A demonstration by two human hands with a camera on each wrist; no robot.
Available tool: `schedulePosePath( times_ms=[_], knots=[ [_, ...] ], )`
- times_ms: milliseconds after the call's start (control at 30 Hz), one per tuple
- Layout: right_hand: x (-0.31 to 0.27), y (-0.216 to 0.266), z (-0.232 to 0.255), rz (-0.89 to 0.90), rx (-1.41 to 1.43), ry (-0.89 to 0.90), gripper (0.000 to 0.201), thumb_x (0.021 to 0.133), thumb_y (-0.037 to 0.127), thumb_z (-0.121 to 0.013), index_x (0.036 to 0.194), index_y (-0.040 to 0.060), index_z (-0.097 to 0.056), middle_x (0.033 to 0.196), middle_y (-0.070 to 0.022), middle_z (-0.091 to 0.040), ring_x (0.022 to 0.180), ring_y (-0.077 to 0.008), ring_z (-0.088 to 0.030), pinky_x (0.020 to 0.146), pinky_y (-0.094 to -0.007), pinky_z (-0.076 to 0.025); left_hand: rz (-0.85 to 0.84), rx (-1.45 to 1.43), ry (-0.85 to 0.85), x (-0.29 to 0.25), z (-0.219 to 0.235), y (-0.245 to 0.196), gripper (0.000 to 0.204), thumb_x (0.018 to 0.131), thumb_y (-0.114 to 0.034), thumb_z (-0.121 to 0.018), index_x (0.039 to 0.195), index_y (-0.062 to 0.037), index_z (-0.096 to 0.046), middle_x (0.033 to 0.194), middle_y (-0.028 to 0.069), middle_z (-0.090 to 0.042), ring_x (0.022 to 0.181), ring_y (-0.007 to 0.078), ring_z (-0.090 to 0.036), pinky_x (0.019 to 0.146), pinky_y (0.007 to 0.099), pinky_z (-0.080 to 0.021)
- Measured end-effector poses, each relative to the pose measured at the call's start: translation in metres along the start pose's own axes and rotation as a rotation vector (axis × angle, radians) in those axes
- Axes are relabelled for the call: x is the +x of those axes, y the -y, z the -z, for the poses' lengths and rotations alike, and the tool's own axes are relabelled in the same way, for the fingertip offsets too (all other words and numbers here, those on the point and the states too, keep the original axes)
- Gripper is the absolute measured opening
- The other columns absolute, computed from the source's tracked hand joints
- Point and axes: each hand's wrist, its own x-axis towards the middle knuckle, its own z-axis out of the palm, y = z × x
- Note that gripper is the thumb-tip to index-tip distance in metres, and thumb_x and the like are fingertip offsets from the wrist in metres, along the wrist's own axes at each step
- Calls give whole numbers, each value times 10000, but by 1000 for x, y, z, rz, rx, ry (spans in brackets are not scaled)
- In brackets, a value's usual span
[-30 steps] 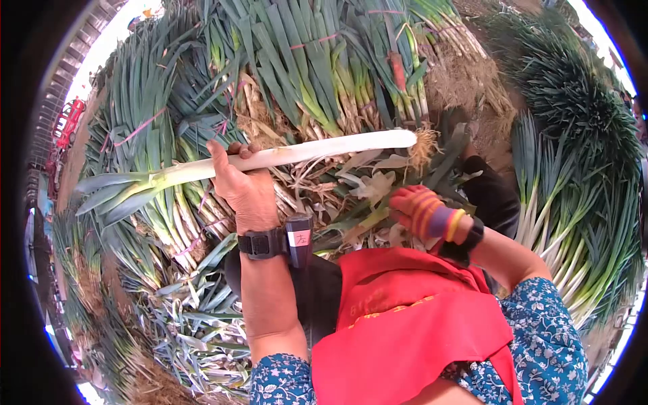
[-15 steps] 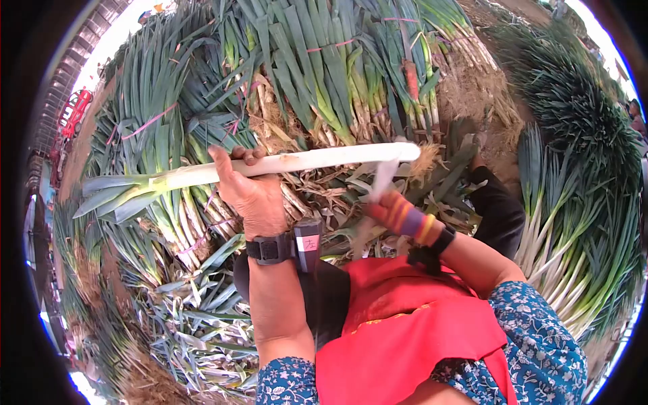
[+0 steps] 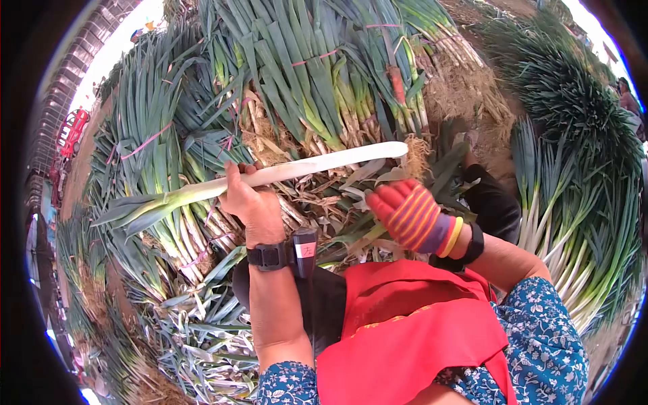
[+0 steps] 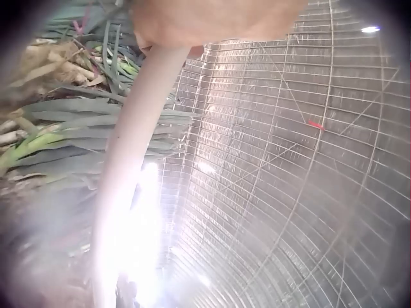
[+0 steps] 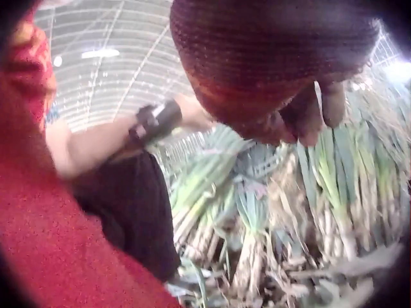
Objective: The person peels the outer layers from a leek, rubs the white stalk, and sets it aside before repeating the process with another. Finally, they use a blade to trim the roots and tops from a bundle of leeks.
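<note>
In the head view my bare left hand grips a leek around its lower leaf section. The leek lies nearly level, green leaves to the left, smooth white shank and tan roots to the right. The left wrist view shows the white shank running down from the hand. My right hand, in a striped red, yellow and purple glove, hovers just below the root end. From the right wrist its bare fingertips hang loosely bent, with nothing seen between them.
Tied leek bundles stand in front, and loose leeks lie at the right. Stripped leaves and peelings litter the ground at lower left. A red apron covers the lap. A red vehicle is far left.
Half a second ago the right hand had a blurred white strip of peel by the root end; now that strip is gone from it. The leek's root end tilts slightly higher, still in the left hand.
</note>
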Motion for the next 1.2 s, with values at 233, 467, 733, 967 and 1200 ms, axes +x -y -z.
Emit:
schedulePosePath(
  times_ms=[233,467,733,967,1200],
  knots=[
    [31,-28,9,-73,-338,-383,367,688,181,-627,1002,14,-536,925,-106,-536,813,-250,-555,688,-366,-444,187,45,-73,-13,-2,5,143,877,-94,-568,964,-34,-471,804,58,-485,672,173,-469,689,400,-478],
    [26,-25,-7,-41,-264,-232,286,677,133,-639,923,14,-554,795,-89,-544,657,-238,-552,573,-358,-445,324,30,-85,-22,-7,-1,112,897,-94,-527,936,-23,-451,766,54,-428,651,177,-419,651,384,-420],
    [17,-17,-22,-137,42,-263,168,678,107,-619,810,62,-525,713,-88,-528,622,-274,-547,542,-375,-439,279,20,20,-26,-4,1,126,897,-109,-535,895,-46,-425,736,44,-408,610,172,-411,626,362,-400],
    [3,-30,-46,-463,306,-204,109,739,188,-570,674,101,-556,628,-132,-575,626,-336,-579,538,-429,-451,292,31,229,-35,-13,0,292,866,-274,-622,889,-91,-396,696,24,-403,552,102,-364,583,288,-352],
    [-93,-94,-95,-717,-39,413,170,744,212,-551,732,64,-635,712,-164,-634,693,-301,-639,571,-416,-489,315,-2,405,-32,-21,-10,316,838,-305,-655,720,-136,-415,585,-33,-344,465,70,-297,458,229,-282]
  ],
)
